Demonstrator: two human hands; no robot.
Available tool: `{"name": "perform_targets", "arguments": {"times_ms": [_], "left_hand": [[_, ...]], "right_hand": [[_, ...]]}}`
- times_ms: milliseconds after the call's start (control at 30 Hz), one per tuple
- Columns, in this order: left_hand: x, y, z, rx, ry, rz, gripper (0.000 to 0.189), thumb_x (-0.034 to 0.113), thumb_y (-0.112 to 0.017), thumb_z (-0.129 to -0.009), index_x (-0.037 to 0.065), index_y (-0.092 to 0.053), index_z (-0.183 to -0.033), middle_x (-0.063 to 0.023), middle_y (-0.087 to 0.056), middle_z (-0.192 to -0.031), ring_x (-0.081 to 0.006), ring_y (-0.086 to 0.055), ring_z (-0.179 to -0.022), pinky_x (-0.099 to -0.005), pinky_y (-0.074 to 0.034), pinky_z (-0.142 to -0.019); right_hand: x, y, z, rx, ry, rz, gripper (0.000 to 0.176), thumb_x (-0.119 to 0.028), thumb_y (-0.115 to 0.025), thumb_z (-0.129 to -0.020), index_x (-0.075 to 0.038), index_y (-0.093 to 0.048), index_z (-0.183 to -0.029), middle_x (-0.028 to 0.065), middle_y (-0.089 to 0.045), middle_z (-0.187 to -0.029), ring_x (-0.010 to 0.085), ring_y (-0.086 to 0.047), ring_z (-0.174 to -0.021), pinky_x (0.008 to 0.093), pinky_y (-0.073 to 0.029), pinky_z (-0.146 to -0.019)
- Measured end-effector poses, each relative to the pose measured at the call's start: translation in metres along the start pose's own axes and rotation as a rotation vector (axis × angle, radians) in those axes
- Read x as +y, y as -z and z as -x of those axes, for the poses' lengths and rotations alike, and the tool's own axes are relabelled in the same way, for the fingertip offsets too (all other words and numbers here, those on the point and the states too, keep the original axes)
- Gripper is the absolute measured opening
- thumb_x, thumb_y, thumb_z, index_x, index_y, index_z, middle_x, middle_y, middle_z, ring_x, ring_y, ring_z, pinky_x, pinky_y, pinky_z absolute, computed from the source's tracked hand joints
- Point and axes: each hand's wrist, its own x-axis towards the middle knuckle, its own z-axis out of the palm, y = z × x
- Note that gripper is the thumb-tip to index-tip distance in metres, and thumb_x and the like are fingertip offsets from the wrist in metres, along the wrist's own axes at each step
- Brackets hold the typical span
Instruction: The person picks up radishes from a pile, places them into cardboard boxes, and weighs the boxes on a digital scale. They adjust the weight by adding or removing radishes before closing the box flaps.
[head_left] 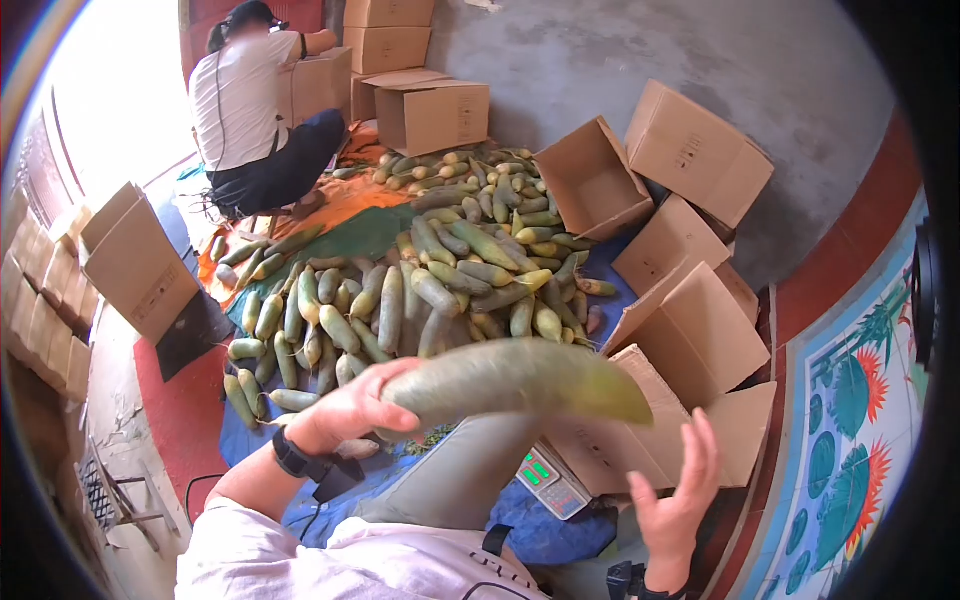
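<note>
My left hand (345,412) is wrapped round one end of a large, long green radish (520,382). The radish lies almost level in the air above my knee, its yellowish-green end pointing right and slightly blurred. My right hand (678,490) is empty with the fingers apart, below and to the right of that end. Close to the right hand stands an open cardboard box (610,445), beside a digital scale (552,487) with green lit digits. Beyond the held radish spreads a big heap of similar green radishes (390,305).
Open cardboard boxes (690,150) lean along the right side and wall. Another box (145,265) stands at left. A person (245,100) crouches at the back left by stacked cartons (388,45). Blue sheeting (240,435) and orange sheeting (350,218) cover the floor.
</note>
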Motion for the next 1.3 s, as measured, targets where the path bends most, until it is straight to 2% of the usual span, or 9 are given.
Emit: {"name": "perform_targets", "arguments": {"times_ms": [133,233,433,600,667,833,1000,1133,1300], "left_hand": [[-0.004,-0.025,-0.026,-0.263,-0.064,-0.382,0.081,0.022,-0.080,-0.064,-0.003,-0.040,-0.130,-0.0103,-0.053,-0.119,-0.0180,-0.051,-0.108,-0.0305,-0.041,-0.094],[-0.002,-0.039,-0.037,-0.313,0.017,-0.287,0.080,0.023,-0.079,-0.065,-0.002,-0.041,-0.131,-0.0091,-0.051,-0.123,-0.0169,-0.046,-0.113,-0.0296,-0.034,-0.099],[-0.013,-0.055,-0.077,-0.366,-0.244,-0.381,0.084,0.059,-0.054,-0.082,0.002,-0.029,-0.139,-0.0128,-0.034,-0.139,-0.0233,-0.031,-0.128,-0.0382,-0.027,-0.105],[-0.025,-0.061,-0.123,-0.438,-0.266,-0.245,0.072,0.048,-0.048,-0.090,0.008,-0.020,-0.142,-0.0147,-0.028,-0.141,-0.0261,-0.032,-0.128,-0.0371,-0.029,-0.104],[-0.027,-0.065,-0.140,-0.359,-0.489,-0.736,0.073,0.046,-0.052,-0.088,0.009,-0.021,-0.142,-0.0178,-0.022,-0.143,-0.0308,-0.031,-0.129,-0.0393,-0.029,-0.105],[-0.055,-0.077,-0.180,-0.229,-0.800,-1.082,0.078,0.047,-0.061,-0.081,0.011,-0.025,-0.141,-0.0244,-0.014,-0.145,-0.0422,-0.020,-0.133,-0.0468,-0.025,-0.106],[-0.094,-0.073,-0.198,-0.238,-0.767,-1.240,0.081,0.048,-0.060,-0.081,0.010,-0.024,-0.141,-0.0245,-0.014,-0.145,-0.0423,-0.018,-0.133,-0.0471,-0.025,-0.106],[-0.114,-0.063,-0.201,-0.372,-0.432,-1.185,0.086,0.053,-0.055,-0.084,0.006,-0.014,-0.143,-0.0253,-0.014,-0.145,-0.0417,-0.019,-0.133,-0.0419,-0.025,-0.107],[-0.118,-0.064,-0.213,-0.358,-0.355,-0.739,0.091,0.058,-0.054,-0.082,0.005,-0.013,-0.143,-0.0226,-0.016,-0.146,-0.0390,-0.024,-0.132,-0.0417,-0.026,-0.107]], "right_hand": [[-0.001,-0.009,0.014,-0.159,0.007,0.052,0.074,-0.019,-0.077,-0.061,-0.002,-0.044,-0.124,0.0187,-0.049,-0.122,0.0374,-0.049,-0.109,0.0451,-0.038,-0.093],[0.008,-0.007,0.044,-0.245,-0.279,-0.212,0.074,-0.018,-0.080,-0.059,0.000,-0.044,-0.122,0.0191,-0.054,-0.112,0.0371,-0.054,-0.098,0.0418,-0.043,-0.086],[0.012,0.014,0.050,0.079,-0.363,-0.080,0.069,-0.016,-0.079,-0.061,0.001,-0.045,-0.119,0.0125,-0.054,-0.104,0.0250,-0.054,-0.097,0.0355,-0.042,-0.087],[0.044,0.036,0.041,0.222,-0.516,0.063,0.066,-0.007,-0.068,-0.069,-0.001,-0.040,-0.128,0.0161,-0.049,-0.120,0.0282,-0.047,-0.111,0.0368,-0.033,-0.098],[0.083,0.043,0.045,0.241,-0.566,0.021,0.064,-0.006,-0.067,-0.070,0.000,-0.040,-0.128,0.0158,-0.048,-0.122,0.0270,-0.046,-0.113,0.0355,-0.033,-0.099],[0.120,0.050,0.022,0.167,-0.633,0.179,0.068,0.001,-0.069,-0.064,-0.002,-0.043,-0.126,0.0162,-0.052,-0.121,0.0298,-0.051,-0.110,0.0368,-0.038,-0.095],[0.156,0.034,0.013,-0.055,-0.657,0.335,0.069,0.000,-0.072,-0.059,-0.005,-0.047,-0.124,0.0153,-0.054,-0.118,0.0308,-0.052,-0.109,0.0369,-0.040,-0.094],[0.170,0.010,0.002,-0.315,-0.731,0.324,0.071,-0.005,-0.077,-0.054,-0.007,-0.049,-0.120,0.0158,-0.058,-0.110,0.0318,-0.056,-0.103,0.0377,-0.043,-0.090],[0.177,-0.023,-0.010,-0.488,-0.690,0.311,0.067,-0.008,-0.078,-0.056,-0.007,-0.051,-0.117,0.0167,-0.060,-0.104,0.0330,-0.058,-0.099,0.0388,-0.045,-0.086]]}}
